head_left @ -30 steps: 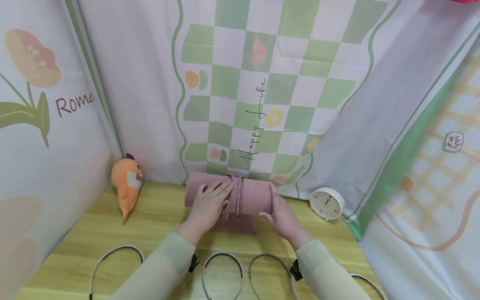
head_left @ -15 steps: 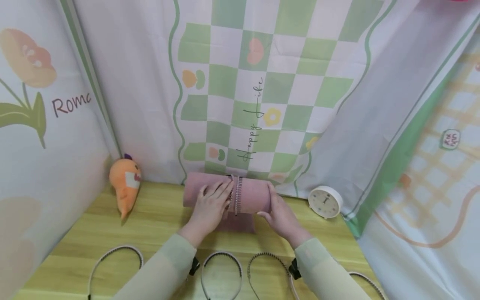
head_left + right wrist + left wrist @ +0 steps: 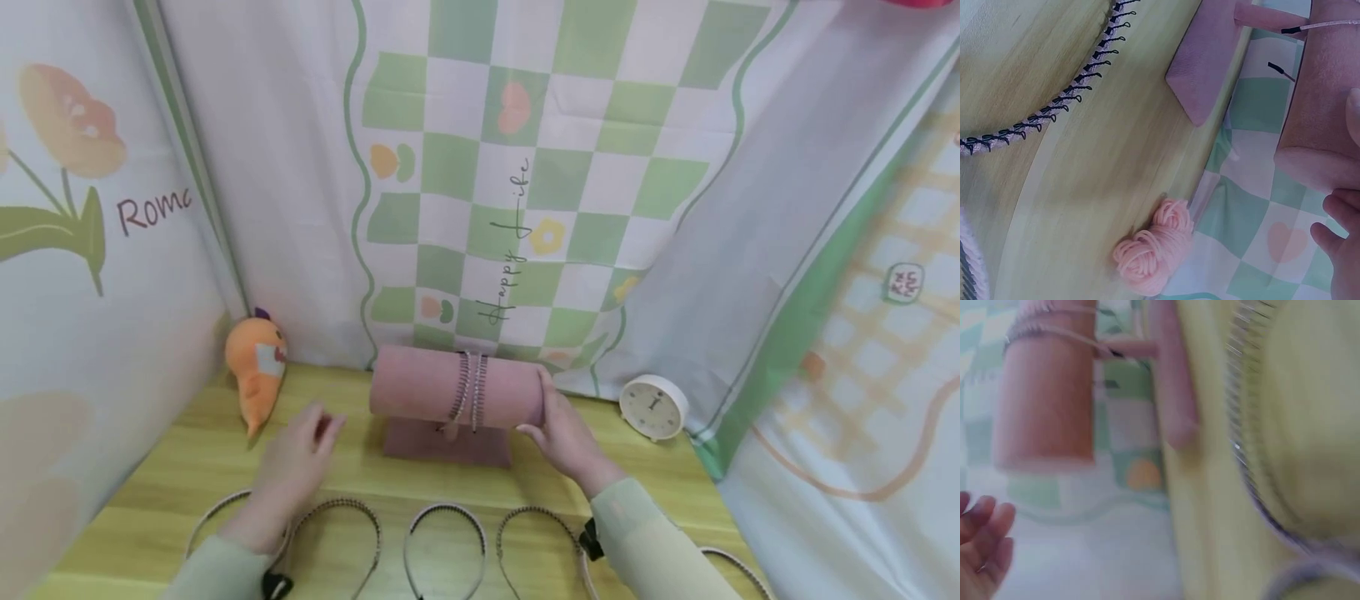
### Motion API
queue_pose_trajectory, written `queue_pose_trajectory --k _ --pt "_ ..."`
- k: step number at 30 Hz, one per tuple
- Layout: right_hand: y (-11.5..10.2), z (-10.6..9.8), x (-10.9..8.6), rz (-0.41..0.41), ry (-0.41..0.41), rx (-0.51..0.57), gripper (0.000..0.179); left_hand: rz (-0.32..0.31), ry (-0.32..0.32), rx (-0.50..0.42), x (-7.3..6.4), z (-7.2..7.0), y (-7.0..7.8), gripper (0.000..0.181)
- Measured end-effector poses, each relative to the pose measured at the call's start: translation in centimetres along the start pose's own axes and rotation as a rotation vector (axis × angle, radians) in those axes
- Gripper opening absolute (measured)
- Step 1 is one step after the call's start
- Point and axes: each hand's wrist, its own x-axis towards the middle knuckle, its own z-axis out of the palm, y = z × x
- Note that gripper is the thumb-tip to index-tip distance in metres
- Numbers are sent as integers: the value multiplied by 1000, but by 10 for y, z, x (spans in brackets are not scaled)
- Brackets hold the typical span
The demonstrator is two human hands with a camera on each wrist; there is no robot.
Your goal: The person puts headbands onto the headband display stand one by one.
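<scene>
A pink padded roll stand (image 3: 420, 386) stands at the back of the table, with two toothed headbands (image 3: 477, 392) side by side round its middle. My right hand (image 3: 566, 437) grips the roll's right end, thumb in front; in the right wrist view the fingers (image 3: 1341, 212) lie at the end face. My left hand (image 3: 296, 458) is off the stand to the left, fingers loosely bent and holding nothing. It hovers above a headband (image 3: 341, 502) on the table. In the left wrist view its fingers (image 3: 985, 528) are apart from the roll (image 3: 1047, 406).
Several more headbands lie along the table's front, including a middle one (image 3: 447, 507) and one to its right (image 3: 536, 509). An orange plush toy (image 3: 253, 371) is back left, a white clock (image 3: 652, 407) back right. Pink yarn (image 3: 1150, 250) shows in the right wrist view.
My left hand has let go of the left headband on the roll and moved left and toward me. That headband had slid right, close beside the other. The right hand has stayed put.
</scene>
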Motion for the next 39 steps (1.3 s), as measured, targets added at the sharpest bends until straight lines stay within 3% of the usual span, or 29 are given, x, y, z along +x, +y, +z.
queue_pose_trajectory --k 3,7,10,13,19,25,30,39 --pt "0 1 0 -3 -5 1 112 -123 -140 90 -23 -10 -26 25" --pt "0 2 -1 -14 -3 2 112 -268 -341 159 -52 -10 -55 29" --pt "-1 2 -1 -13 3 6 111 -346 -392 139 -63 -4 -70 31" --pt "-1 2 -2 -7 -1 7 111 -382 -380 100 -66 3 -81 30" --pt "0 2 -3 18 -13 0 112 -372 -331 25 -66 13 -98 17" --pt "1 1 -3 12 0 0 112 -376 -323 32 -63 13 -100 19" --pt "0 0 -2 1 0 2 112 -353 -245 45 -50 4 -85 24" --pt "-3 -1 -2 3 5 2 112 -171 -60 -100 -4 -11 -31 12"
